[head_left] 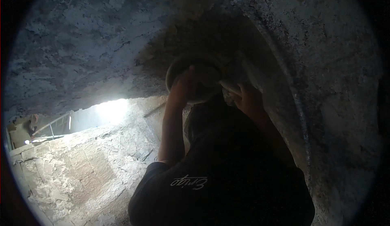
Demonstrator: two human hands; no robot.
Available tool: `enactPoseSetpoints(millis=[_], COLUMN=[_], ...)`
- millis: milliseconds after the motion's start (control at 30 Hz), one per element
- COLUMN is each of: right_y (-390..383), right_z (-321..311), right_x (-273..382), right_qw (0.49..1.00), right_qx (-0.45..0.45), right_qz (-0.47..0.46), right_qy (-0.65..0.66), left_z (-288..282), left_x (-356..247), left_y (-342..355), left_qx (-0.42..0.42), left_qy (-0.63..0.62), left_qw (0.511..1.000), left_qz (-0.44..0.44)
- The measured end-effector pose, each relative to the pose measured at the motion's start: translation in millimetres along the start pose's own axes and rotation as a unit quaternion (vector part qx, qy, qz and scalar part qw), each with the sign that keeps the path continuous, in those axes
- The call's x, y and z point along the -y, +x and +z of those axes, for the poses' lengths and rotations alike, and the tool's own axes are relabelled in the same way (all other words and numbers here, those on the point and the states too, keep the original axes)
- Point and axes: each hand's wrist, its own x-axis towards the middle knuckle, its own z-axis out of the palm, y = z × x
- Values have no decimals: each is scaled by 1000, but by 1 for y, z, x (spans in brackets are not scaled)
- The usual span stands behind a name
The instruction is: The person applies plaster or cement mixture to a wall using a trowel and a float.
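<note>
In deep shadow near the middle of the head view is a round, shallow bowl or pan (172, 72), dull grey-brown with a thick rim. My left hand (184, 87) is closed on its near left side, the thumb pointing up across the inside. Just right of the bowl, my right hand (247, 98) is closed around a pale, narrow piece (230, 88) that reaches toward the rim. It could be a tool handle, but darkness hides its kind. What lies inside the bowl is too dark to tell.
Rough grey plastered surface (81, 35) curves overhead and on the left. A curved wall with a raised ridge (298, 104) rises close on the right. At lower left, bright light enters an opening (111, 108) above a crusted block ledge (85, 165); thin metal bars (50, 130) show beyond.
</note>
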Motion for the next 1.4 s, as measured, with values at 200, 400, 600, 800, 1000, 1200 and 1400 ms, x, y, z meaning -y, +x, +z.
enactPoseSetpoints(millis=[200,400,600,800,1000,1200,1400], right_y=[-5,-28,-45,-59,-80,-147,-115], right_z=[-3,-48,-65,-101,-132,-126,2], right_x=[21,26,15,10,-12,-81,-97], right_qw=[985,979,984,968,961,994,824], right_qx=[165,178,172,225,259,90,-125], right_qz=[8,1,29,109,83,49,-181], right_qy=[43,94,35,7,-49,43,-522], left_z=[3,-32,-38,-57,-63,-60,-50], left_x=[33,32,39,56,47,43,38], left_y=[0,15,26,34,35,35,24], left_qx=[-50,-155,-102,-222,-191,-138,-131], left_qy=[223,408,249,521,485,412,370], left_qw=[956,862,934,736,804,839,866], left_qz=[187,257,236,371,286,328,310])
